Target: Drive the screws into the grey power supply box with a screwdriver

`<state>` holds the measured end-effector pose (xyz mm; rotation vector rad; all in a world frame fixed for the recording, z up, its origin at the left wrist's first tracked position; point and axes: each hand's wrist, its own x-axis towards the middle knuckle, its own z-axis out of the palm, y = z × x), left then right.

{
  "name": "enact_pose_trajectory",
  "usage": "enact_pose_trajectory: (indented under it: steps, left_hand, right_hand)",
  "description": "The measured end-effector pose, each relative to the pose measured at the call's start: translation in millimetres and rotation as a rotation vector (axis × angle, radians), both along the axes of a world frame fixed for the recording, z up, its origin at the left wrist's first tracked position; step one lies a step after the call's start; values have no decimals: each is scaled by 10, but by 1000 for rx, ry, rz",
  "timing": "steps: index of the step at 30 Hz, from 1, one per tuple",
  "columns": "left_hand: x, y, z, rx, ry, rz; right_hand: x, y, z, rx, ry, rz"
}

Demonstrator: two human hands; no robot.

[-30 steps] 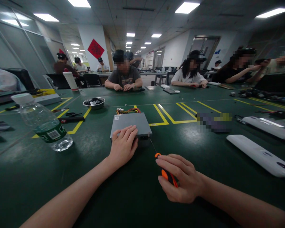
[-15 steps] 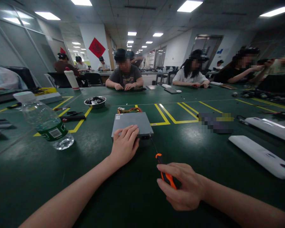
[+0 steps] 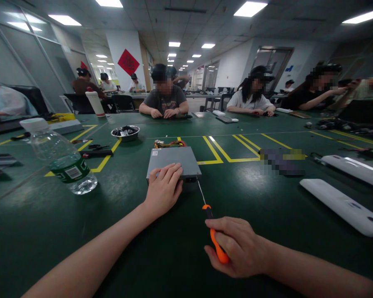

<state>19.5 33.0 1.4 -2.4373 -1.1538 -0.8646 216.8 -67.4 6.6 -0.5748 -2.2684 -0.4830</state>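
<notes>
1. currently, the left hand (image 3: 164, 184) is lying over the near left part of a grey metal box (image 3: 174, 158), its fingers extended and slightly apart on the top, its thumb angling down the near face; it is apparently steadying the box, not grasping it.
2. meanwhile, the right hand (image 3: 234, 246) is curling its fingers and thumb closely around the orange and black handle of a screwdriver (image 3: 219, 252).
3. the box is sitting about midway across the green counter (image 3: 174, 256), well short of the far edge, with yellow tape lines (image 3: 213, 150) running beyond it and to its right.
4. the screwdriver's shaft is slanting away to the box's near right corner; what the tip is meeting there is too small to tell.
5. for a clean turn, the right hand should probably be keeping the shaft straight in line and pushing steadily, while the left hand should be bearing down so the box is not sliding toward the counter's far edge.
6. the box is showing a flat, plain top with a white label (image 3: 155, 152) at its far left corner, a dark socket (image 3: 191, 180) in its near face, and coloured cables (image 3: 172, 144) bunching behind it.
</notes>
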Motion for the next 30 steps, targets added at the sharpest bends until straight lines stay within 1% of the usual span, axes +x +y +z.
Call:
enact_pose_trajectory:
  steps: [2, 6, 12, 14, 16, 21, 23, 24, 26, 30]
  left_hand:
    - [-1, -1, -3, 3, -3, -1]
    - [2, 0, -10, 8, -15, 0]
    - [6, -1, -11, 11, -17, 6]
    - [7, -1, -10, 10, -16, 9]
    - [8, 1, -12, 10, -17, 10]
    - [5, 10, -18, 13, -18, 11]
    - [1, 9, -13, 17, -17, 9]
    - [-1, 8, -9, 19, -15, 8]
    - [-5, 4, -1, 17, -10, 7]
    - [-7, 4, -5, 14, -6, 6]
  right_hand:
    - [-18, -41, 23, -73, 11, -49]
    - [-41, -142, 64, -268, 47, -126]
    - [-58, -250, 24, -581, 194, -221]
    - [-71, -255, -10, -663, 294, -191]
    - [-95, -247, -59, -759, 424, -117]
    - [-158, -204, -216, -1121, 780, 137]
    - [-154, -177, -241, -1233, 938, 201]
    - [-144, -162, -236, -1292, 1018, 211]
    - [-118, -128, -198, -1432, 1154, 179]
    - [-108, -55, -83, -1722, 1306, 30]
